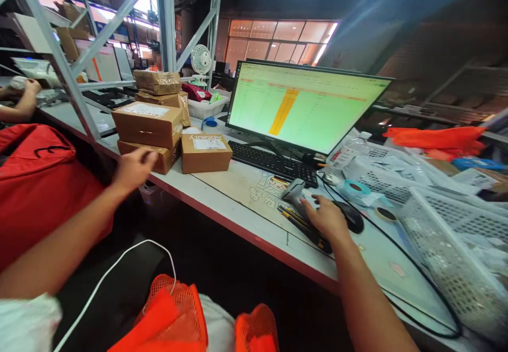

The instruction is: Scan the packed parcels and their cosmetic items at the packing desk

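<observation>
My left hand is in front of the lower cardboard box of a stack at the desk's left edge. Its fingers are loosely bent and apart; whether they touch the box I cannot tell. Another box with a white label sits on top. Beside the stack stands a labelled carton. My right hand is over the handle of a grey barcode scanner, fingers apart, thumb at the handle. Next to that hand lie a black mouse and a yellow-and-black utility knife.
A monitor and keyboard stand at the back of the desk. White plastic baskets and a black cable are on the right. A metal post rises at left, near a red bag. Another person's arm shows beyond.
</observation>
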Available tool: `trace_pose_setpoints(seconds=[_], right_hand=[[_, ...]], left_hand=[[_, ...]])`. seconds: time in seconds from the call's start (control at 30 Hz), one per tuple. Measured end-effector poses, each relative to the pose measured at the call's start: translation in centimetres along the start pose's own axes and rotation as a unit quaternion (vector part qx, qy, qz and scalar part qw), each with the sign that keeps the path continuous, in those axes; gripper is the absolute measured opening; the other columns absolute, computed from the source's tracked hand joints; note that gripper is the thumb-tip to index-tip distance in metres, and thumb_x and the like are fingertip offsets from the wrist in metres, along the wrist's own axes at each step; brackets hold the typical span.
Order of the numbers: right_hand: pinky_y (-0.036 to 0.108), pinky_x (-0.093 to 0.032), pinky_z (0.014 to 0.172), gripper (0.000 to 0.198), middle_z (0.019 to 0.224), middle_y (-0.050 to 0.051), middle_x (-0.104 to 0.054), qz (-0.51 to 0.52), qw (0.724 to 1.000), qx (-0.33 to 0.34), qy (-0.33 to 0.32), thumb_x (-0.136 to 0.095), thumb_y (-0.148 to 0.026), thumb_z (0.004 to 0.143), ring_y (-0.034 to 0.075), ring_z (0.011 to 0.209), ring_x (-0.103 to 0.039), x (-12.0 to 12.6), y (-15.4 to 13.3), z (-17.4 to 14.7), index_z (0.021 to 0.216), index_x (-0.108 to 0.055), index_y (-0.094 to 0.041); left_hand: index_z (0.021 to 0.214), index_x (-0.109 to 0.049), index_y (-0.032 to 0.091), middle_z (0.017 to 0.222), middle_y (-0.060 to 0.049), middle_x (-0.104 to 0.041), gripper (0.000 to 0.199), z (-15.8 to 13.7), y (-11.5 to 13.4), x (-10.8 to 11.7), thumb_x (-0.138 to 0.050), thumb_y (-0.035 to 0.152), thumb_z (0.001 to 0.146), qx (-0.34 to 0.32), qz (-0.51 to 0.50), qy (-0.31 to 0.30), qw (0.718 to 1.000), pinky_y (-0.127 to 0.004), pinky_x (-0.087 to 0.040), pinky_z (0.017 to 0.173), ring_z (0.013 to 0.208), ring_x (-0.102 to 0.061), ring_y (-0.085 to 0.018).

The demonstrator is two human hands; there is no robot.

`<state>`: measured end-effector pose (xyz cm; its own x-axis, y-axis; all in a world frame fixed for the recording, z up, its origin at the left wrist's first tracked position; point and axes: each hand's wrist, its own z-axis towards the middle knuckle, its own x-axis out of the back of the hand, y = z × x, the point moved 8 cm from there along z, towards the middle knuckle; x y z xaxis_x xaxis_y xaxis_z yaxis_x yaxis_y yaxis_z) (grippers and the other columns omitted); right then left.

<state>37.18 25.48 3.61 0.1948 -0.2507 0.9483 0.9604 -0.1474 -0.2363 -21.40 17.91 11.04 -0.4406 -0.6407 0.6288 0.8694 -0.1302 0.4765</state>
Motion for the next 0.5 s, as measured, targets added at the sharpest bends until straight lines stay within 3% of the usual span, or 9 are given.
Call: trace_pose_setpoints(seconds=[0.1,0.17,0.23,0.3,0.4,0.5], right_hand=[[0.044,-0.049,0.098,0.063,0.133,0.023,-0.066,-0.024,0.999,-0.005,-0.028,-0.051,-0.052,0.099,0.038,0.123,-0.063,-1.3,-0.4,-0.6,0.144,-0.056,-0.007],[0.043,-0.049,0.097,0.062,0.133,0.023,-0.066,-0.022,0.999,-0.006,-0.032,-0.051,-0.051,0.100,0.037,0.122,-0.063,-1.7,-0.2,-1.1,0.144,-0.055,-0.008],[0.042,-0.049,0.097,0.061,0.134,0.023,-0.065,-0.018,0.999,-0.006,-0.029,-0.050,-0.050,0.101,0.037,0.123,-0.063,-1.8,0.1,-1.5,0.143,-0.055,-0.007],[0.041,-0.049,0.096,0.060,0.135,0.023,-0.065,-0.016,1.000,0.000,-0.027,-0.049,-0.050,0.101,0.037,0.124,-0.062,-1.7,0.2,-1.5,0.144,-0.055,-0.007],[0.040,-0.048,0.095,0.060,0.136,0.024,-0.064,-0.023,0.999,0.006,-0.036,-0.051,-0.049,0.100,0.037,0.123,-0.063,-1.7,-0.3,-0.8,0.144,-0.055,-0.008],[0.040,-0.048,0.093,0.060,0.133,0.024,-0.066,-0.037,0.997,0.001,-0.060,-0.054,-0.047,0.099,0.037,0.120,-0.064,-1.9,-1.2,-0.1,0.145,-0.053,-0.008]], left_hand=[[0.130,-0.067,0.012,0.131,-0.014,-0.068,0.042,2.6,5.2,-8.2,-0.046,0.034,0.101,-0.060,0.035,-0.032,0.997,-0.043,-0.045,0.111,0.124,-0.060,-0.030],[0.144,-0.059,0.013,0.153,-0.015,-0.052,0.050,4.0,7.7,-12.6,-0.044,0.037,0.102,-0.072,0.082,-0.059,0.992,-0.055,-0.031,0.122,0.145,-0.041,-0.035],[0.149,-0.055,0.018,0.161,-0.014,-0.042,0.054,4.4,8.4,-15.3,-0.044,0.044,0.103,-0.048,0.116,-0.100,0.987,-0.070,-0.023,0.120,0.152,-0.027,-0.042],[0.152,-0.051,0.021,0.164,-0.014,-0.038,0.057,3.9,8.1,-16.3,-0.042,0.048,0.103,-0.031,0.123,-0.132,0.983,-0.075,-0.028,0.114,0.154,-0.022,-0.044],[0.157,-0.045,0.019,0.166,-0.013,-0.035,0.059,2.0,8.0,-15.6,-0.040,0.046,0.104,-0.062,0.119,-0.129,0.983,-0.067,-0.038,0.114,0.156,-0.020,-0.041],[0.157,-0.045,0.019,0.168,-0.010,-0.031,0.059,-1.2,8.9,-14.7,-0.043,0.043,0.104,-0.109,0.123,-0.107,0.980,-0.065,-0.029,0.121,0.158,-0.015,-0.039]])
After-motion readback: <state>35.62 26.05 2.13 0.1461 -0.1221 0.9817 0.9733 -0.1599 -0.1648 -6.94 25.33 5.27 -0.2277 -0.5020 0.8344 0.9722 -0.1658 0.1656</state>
